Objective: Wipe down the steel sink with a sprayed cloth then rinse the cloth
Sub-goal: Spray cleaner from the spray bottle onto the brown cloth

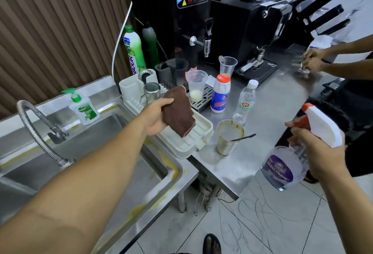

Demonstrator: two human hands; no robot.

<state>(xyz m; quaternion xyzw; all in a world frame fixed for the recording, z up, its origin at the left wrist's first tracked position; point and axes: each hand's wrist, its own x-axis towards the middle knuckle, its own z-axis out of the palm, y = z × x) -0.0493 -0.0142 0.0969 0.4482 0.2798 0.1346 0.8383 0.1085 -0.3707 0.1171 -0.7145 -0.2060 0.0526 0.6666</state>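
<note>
Where the cloth (178, 112) hangs: in the air above the white draining tray (187, 142), just right of the sink. It is brown, folded, and dangles with one broad face turned right, probably so the spray can reach it.
Left hand (156, 117): it grips the cloth's upper edge, thumb across the near face and the rest of the grasp hidden behind the fabric. The arm is stretched far forward, which keeps the cloth away from the body.
Spray bottle (286, 165): near right, off the worktop's edge and over the floor. Its white and red head is tilted left towards the cloth, and the two are well apart.
Right hand (316, 152): its fingers (295, 139) are wrapped round the bottle's neck, and one reaches the red trigger. This looks like a ready-to-squeeze hold.
Sink (101, 132): at left, steel and not yet wiped, with yellowish staining along its right rim. The step in hand appears to be wetting the cloth first.
Tap (36, 124): a flexible hose arches over the basin at far left, handy for the later rinse.
Soap dispenser (83, 108): it stands on the ledge behind the basin.
Worktop (262, 136): right of the sink, it carries a stained cup (229, 136) with a spoon, plus bottles and cups farther back.
Second person's hands (310, 60): far right, busy at the worktop's far end.
</note>
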